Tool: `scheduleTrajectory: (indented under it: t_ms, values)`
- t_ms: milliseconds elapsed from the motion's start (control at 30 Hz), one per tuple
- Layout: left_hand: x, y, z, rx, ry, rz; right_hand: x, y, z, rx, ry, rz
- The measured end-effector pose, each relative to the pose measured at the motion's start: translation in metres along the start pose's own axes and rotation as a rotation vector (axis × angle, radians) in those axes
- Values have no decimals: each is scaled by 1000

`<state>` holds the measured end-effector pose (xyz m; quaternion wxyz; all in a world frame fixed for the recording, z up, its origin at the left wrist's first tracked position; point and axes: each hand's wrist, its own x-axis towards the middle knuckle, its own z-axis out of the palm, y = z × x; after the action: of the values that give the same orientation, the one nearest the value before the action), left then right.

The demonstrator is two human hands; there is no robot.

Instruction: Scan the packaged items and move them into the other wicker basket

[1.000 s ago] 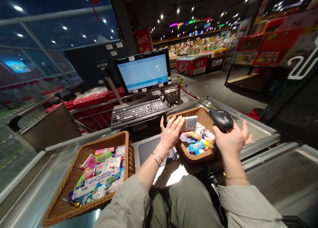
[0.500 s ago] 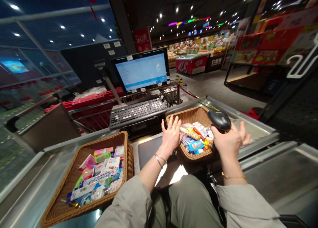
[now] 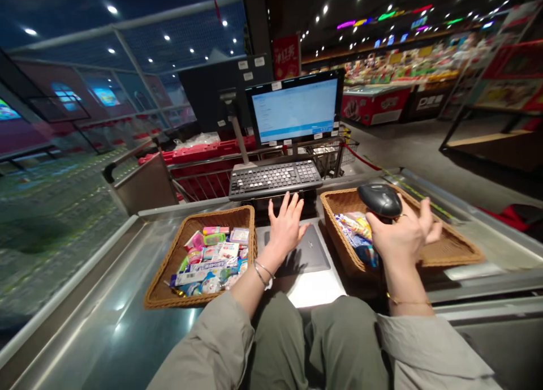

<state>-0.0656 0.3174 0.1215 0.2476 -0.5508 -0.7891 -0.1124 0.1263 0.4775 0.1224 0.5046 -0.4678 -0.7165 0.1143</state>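
Right hand [image 3: 401, 237] holding handheld scanner [image 3: 379, 200] above wicker basket [image 3: 341, 198], right fingers [image 3: 426, 223] partly wrapped round it; left hand [image 3: 286, 228] empty, left fingers [image 3: 293, 202] wide over black pad [image 3: 309, 249], free to take item.

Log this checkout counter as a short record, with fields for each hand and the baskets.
Left hand: open, empty, over a dark pad
Right hand: holding a black handheld scanner
Right wicker basket: colourful packets
Left wicker basket: small packaged goods
Behind: keyboard, monitor
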Motion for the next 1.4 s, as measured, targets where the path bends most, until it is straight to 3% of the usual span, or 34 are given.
scheduleTrajectory:
  t_ms: [300,467,600,833,1167,1400]
  values:
    - [-51,-96,-18,101,-5,-205,-24,-65,22,104,-73,-18]
    - [-82,-144,-23,152,-67,-312,-42,-85,43,131,-147,-61]
    - [-103,-166,-19,191,-115,-367,-58,-91,59,124,-174,-124]
    - [-112,-169,-5,215,-314,-427,-74,-87,70,102,-223,-133]
    - [-119,-162,17,298,-543,-355,-75,-79,71,91,-231,-136]
    - [-116,-158,12,334,-702,-462,-75,-77,71,109,-228,-126]
